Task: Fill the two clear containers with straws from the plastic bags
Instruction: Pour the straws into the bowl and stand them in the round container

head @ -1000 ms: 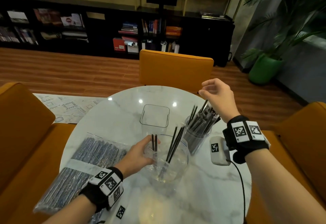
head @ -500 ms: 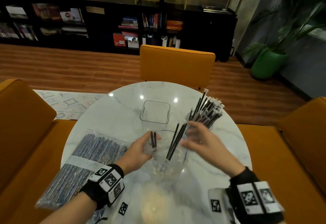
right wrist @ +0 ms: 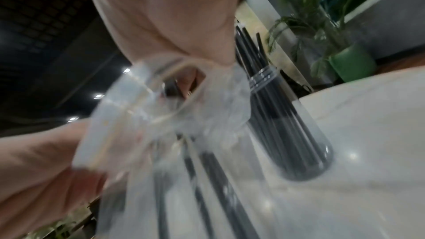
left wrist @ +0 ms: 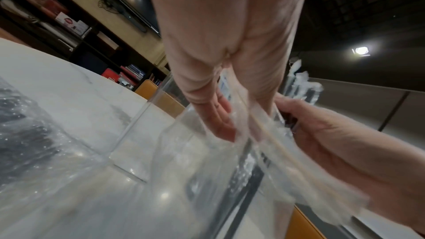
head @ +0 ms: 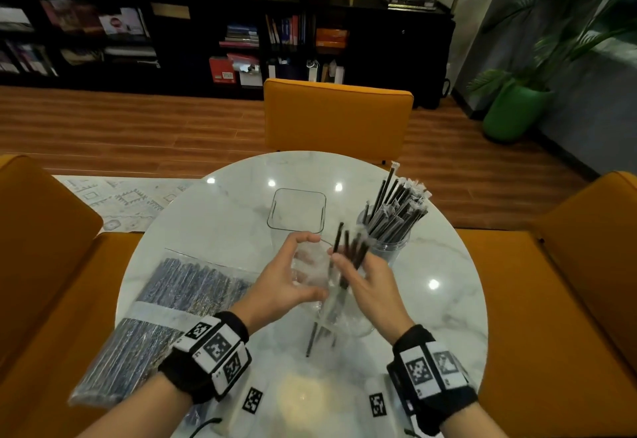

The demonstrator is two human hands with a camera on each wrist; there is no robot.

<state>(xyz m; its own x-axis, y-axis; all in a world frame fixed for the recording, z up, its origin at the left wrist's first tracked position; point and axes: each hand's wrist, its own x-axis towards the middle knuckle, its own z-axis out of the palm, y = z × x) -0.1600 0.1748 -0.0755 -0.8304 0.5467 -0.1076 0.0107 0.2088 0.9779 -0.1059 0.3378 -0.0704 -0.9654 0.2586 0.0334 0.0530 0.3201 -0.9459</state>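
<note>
On the marble table (head: 431, 317) my left hand (head: 296, 275) grips the mouth of a nearly empty clear bag (head: 341, 313) and holds it upright. Opposite it, my right hand (head: 348, 265) is curled round a few black straws (head: 350, 248) that stick out of the bag. Just right of the hands, a round clear container (head: 389, 248) is packed with wrapped straws (head: 396, 206). An empty square clear container (head: 296, 210) stands behind the hands. In the wrist views, the left hand (left wrist: 218, 115) and right hand (right wrist: 184, 43) both touch the blurred bag (right wrist: 161, 124).
A full, sealed bag of straws (head: 165, 310) lies flat at the table's left edge. Orange chairs (head: 337, 117) surround the table at the far side, left and right. A green potted plant (head: 513, 113) stands on the floor at the back right.
My right hand came down from above the round container to the bag and took hold of the straws in it. The left hand stayed on the bag.
</note>
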